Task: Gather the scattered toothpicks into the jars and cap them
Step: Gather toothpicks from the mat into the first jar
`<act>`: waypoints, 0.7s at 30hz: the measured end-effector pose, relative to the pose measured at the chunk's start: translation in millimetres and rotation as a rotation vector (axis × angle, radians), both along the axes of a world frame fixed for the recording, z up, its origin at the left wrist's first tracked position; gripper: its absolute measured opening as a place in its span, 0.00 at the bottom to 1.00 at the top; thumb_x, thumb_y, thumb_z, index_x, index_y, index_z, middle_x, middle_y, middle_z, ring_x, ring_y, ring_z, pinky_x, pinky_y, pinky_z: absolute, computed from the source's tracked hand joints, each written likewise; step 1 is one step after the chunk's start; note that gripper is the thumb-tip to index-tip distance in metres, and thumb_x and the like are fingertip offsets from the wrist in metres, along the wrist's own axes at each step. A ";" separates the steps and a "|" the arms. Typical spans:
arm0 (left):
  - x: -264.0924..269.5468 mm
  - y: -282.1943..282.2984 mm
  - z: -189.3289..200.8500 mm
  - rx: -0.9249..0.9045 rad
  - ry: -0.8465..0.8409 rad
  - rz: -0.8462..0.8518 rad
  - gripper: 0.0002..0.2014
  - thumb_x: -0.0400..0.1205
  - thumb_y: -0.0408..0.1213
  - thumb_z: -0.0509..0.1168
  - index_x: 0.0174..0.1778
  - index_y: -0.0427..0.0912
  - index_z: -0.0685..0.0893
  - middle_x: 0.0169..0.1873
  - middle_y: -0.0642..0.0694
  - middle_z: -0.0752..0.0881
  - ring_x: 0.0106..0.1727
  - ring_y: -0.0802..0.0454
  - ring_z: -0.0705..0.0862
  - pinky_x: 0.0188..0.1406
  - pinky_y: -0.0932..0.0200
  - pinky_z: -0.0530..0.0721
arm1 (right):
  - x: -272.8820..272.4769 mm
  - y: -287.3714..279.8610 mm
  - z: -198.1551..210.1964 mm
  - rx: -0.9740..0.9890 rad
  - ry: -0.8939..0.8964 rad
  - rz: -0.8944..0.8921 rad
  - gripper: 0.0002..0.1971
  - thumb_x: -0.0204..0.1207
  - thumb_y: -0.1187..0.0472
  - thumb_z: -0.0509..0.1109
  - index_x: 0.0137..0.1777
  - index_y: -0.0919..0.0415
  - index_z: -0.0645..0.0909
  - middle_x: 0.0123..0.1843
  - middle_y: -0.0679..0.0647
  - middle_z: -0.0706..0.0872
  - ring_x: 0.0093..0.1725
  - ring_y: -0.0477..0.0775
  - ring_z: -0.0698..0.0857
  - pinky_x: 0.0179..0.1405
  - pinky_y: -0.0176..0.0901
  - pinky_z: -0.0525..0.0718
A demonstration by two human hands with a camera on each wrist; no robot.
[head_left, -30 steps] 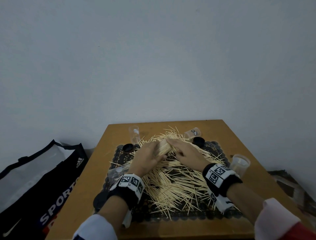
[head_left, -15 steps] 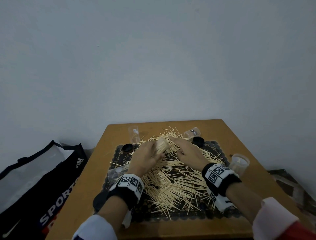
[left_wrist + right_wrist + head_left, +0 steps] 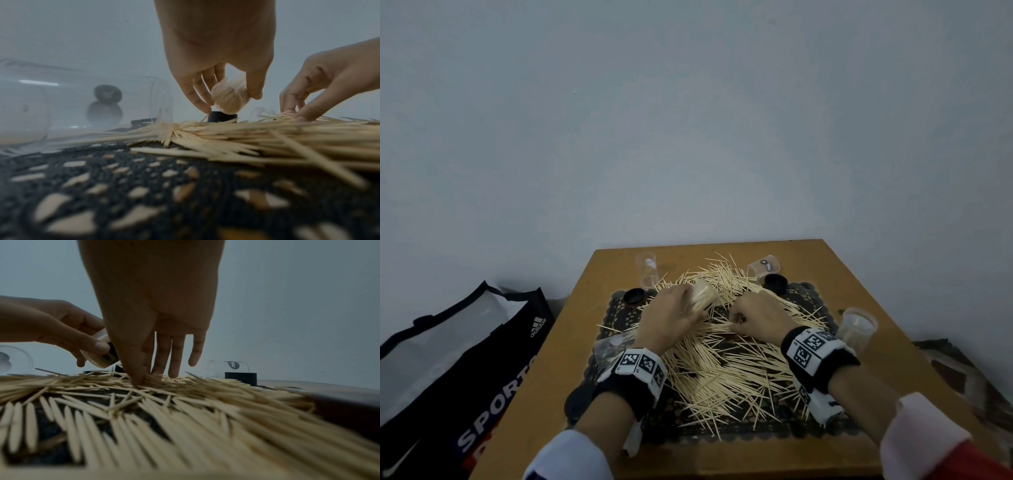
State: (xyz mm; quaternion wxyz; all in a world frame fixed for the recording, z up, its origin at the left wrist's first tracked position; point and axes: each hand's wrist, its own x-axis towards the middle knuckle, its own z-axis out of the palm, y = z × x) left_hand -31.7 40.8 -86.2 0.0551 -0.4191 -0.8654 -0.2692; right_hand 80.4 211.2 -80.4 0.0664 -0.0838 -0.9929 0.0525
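Note:
My left hand (image 3: 688,303) grips a clear jar (image 3: 228,99) packed with toothpicks, tilted with its mouth toward the far right, just above the mat. To its right, my right hand (image 3: 736,320) has its fingertips down in the scattered toothpicks (image 3: 729,370). Its thumb and fingers (image 3: 136,379) pinch a few of them off the pile. The loose toothpicks cover most of the black lace mat (image 3: 619,310). A black cap (image 3: 634,296) lies left of the held jar and another cap (image 3: 775,283) behind my right hand.
Empty clear jars: one upright at the back left (image 3: 646,272), one on its side at the back right (image 3: 763,267), one upright at the right (image 3: 856,329), one lying at the mat's left edge (image 3: 609,346). A third cap (image 3: 578,404) lies front left. A sports bag (image 3: 465,359) stands left of the wooden table (image 3: 859,274).
My right hand has left the jar's mouth and come back toward me, down onto the pile. The left hand keeps the jar, tilted a little further away.

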 end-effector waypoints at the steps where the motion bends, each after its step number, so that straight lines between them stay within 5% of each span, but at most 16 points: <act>1: -0.1 -0.4 -0.3 0.003 0.006 0.007 0.29 0.80 0.55 0.69 0.72 0.41 0.76 0.62 0.47 0.83 0.61 0.51 0.80 0.56 0.60 0.76 | 0.3 0.4 0.0 -0.016 0.022 -0.015 0.08 0.78 0.51 0.72 0.46 0.54 0.88 0.46 0.47 0.88 0.45 0.47 0.83 0.47 0.40 0.76; 7: -5.3 -2.6 -2.7 0.050 -0.007 0.095 0.27 0.80 0.51 0.71 0.70 0.41 0.76 0.61 0.45 0.82 0.57 0.49 0.80 0.51 0.58 0.77 | 1.7 4.1 3.5 -0.118 0.237 -0.156 0.10 0.82 0.52 0.67 0.50 0.56 0.87 0.42 0.49 0.89 0.37 0.47 0.85 0.44 0.46 0.86; 12: -5.9 -1.3 -3.7 0.028 -0.033 0.061 0.27 0.79 0.48 0.72 0.72 0.41 0.75 0.63 0.45 0.83 0.60 0.47 0.80 0.60 0.50 0.81 | 2.5 4.2 7.0 -0.132 0.405 -0.195 0.09 0.81 0.52 0.68 0.48 0.55 0.87 0.37 0.47 0.88 0.33 0.44 0.80 0.36 0.38 0.78; 16: -2.7 -0.6 -1.9 -0.006 0.002 0.026 0.26 0.82 0.45 0.69 0.74 0.41 0.73 0.66 0.45 0.80 0.65 0.49 0.76 0.58 0.61 0.72 | 2.9 3.2 7.3 -0.126 0.409 -0.209 0.09 0.81 0.53 0.69 0.47 0.55 0.88 0.38 0.48 0.89 0.34 0.44 0.82 0.36 0.35 0.79; 21: -2.4 1.4 -2.7 -0.059 0.021 -0.059 0.30 0.82 0.48 0.68 0.79 0.44 0.69 0.71 0.48 0.77 0.71 0.52 0.71 0.67 0.59 0.69 | 2.2 2.9 7.2 -0.114 0.391 -0.136 0.09 0.81 0.52 0.69 0.49 0.54 0.88 0.41 0.47 0.89 0.36 0.44 0.81 0.36 0.36 0.77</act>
